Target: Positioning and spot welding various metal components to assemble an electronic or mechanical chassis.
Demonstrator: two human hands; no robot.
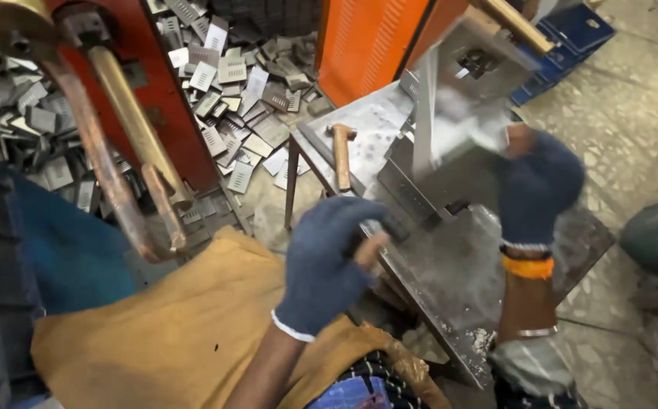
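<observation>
- From the head camera I see my left hand (327,261), in a dark blue glove, curled over the near corner of a grey metal sheet part (450,144); a bare fingertip shows through the glove against its lower edge.
- My right hand (537,185), also gloved, is blurred at the part's right side, fingers closed on its edge as far as I can tell.
- The part stands tilted up between both hands, above a steel work table (488,265).
- A wooden-handled hammer (341,155) lies on the table just beyond my left hand.
- An orange band (527,266) circles my right wrist.
- A heap of slotted metal plates (230,98) covers the floor behind; copper welder arms (128,151) reach down at left, over mustard cloth (185,318).
</observation>
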